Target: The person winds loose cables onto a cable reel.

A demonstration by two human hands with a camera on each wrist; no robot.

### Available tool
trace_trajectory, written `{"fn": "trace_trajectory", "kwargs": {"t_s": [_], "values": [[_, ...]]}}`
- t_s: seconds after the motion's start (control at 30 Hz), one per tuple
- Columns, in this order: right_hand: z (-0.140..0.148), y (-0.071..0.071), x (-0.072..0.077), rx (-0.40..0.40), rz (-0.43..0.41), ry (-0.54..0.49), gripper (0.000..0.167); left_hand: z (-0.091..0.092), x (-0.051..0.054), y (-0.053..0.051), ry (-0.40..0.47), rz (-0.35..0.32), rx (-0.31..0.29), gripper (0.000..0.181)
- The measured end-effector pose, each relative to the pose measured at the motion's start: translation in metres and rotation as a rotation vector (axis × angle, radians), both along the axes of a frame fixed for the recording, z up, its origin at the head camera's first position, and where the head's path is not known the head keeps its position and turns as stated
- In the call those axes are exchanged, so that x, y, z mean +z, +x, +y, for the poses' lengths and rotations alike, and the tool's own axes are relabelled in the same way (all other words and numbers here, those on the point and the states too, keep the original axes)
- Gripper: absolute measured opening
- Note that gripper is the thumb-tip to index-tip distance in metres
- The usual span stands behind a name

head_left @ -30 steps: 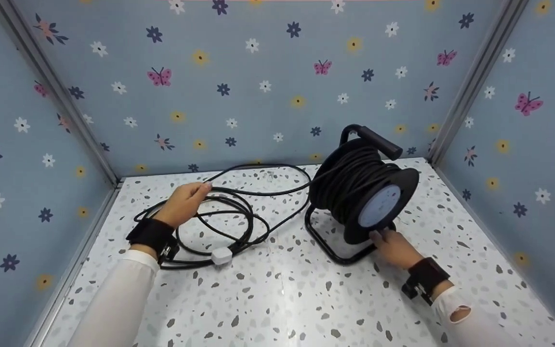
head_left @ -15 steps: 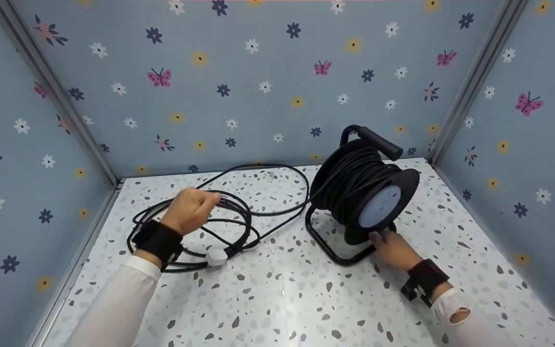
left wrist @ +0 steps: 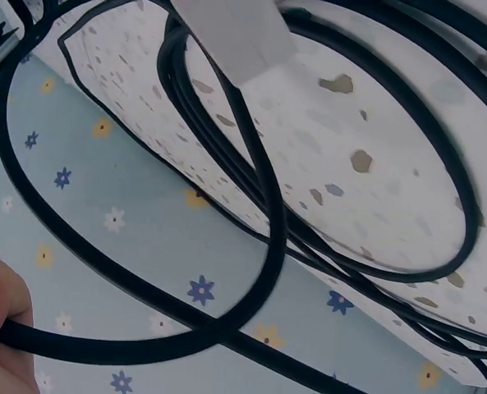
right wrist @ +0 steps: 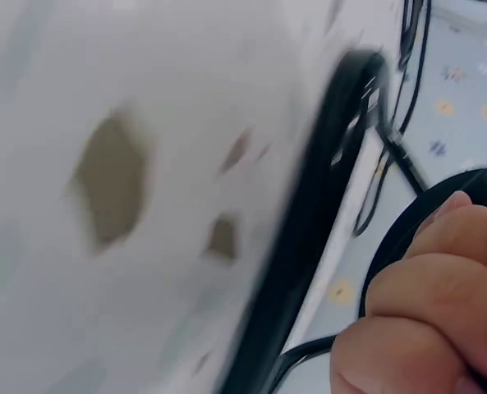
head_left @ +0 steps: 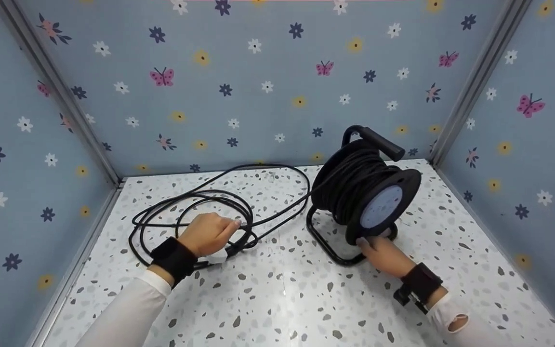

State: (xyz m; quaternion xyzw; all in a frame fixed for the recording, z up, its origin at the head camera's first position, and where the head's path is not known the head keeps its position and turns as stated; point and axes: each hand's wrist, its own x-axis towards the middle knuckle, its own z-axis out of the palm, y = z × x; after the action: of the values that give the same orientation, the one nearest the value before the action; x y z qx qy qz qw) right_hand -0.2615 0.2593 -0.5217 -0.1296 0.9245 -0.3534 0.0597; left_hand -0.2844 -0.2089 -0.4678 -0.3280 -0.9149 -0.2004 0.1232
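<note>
A black cable reel [head_left: 352, 185] stands tilted on its tube frame [head_left: 325, 245], at the right of the head view, wound with black cable. My right hand [head_left: 387, 257] grips the lower edge of its front disc, fingers curled there; in the right wrist view the fingers [right wrist: 440, 295] hide what lies beneath them. My left hand [head_left: 209, 234] is above the loose coils on the left. The left wrist view shows that hand's fingers pinching the black cable [left wrist: 95, 351]. A white plug [left wrist: 235, 33] lies at the coils, partly hidden behind the left hand in the head view.
The coils spread over a white speckled tabletop [head_left: 277, 299]. Blue flowered panels [head_left: 268, 62] close off the back and both sides, with grey metal strips at the corners. The reel's handle [head_left: 381, 143] sticks up near the back panel.
My left hand has moved right and toward me, drawing the cable across the coils. The cable run to the reel has shifted. My right hand has slid slightly left along the disc's lower edge.
</note>
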Motion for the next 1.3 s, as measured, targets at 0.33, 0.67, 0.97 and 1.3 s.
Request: {"fn": "trace_trajectory", "kwargs": {"t_s": [0.33,0.67,0.97,1.3], "values": [[-0.027,0.012,0.03,0.079,0.12,-0.076,0.047,0.049,0.007,-0.002,0.061,0.07,-0.052,0.044],[-0.03,0.011,0.062,0.043,0.242,-0.22,0.049,0.101,0.013,-0.013,-0.011,-0.066,-0.034,0.031],[-0.023,0.006,0.087,-0.095,0.218,-0.418,0.045,0.146,0.018,-0.021,0.009,-0.133,-0.032,0.032],[-0.009,-0.004,0.102,-0.146,0.204,-0.521,0.045,0.17,0.03,-0.028,0.092,-0.236,-0.034,0.033]]}}
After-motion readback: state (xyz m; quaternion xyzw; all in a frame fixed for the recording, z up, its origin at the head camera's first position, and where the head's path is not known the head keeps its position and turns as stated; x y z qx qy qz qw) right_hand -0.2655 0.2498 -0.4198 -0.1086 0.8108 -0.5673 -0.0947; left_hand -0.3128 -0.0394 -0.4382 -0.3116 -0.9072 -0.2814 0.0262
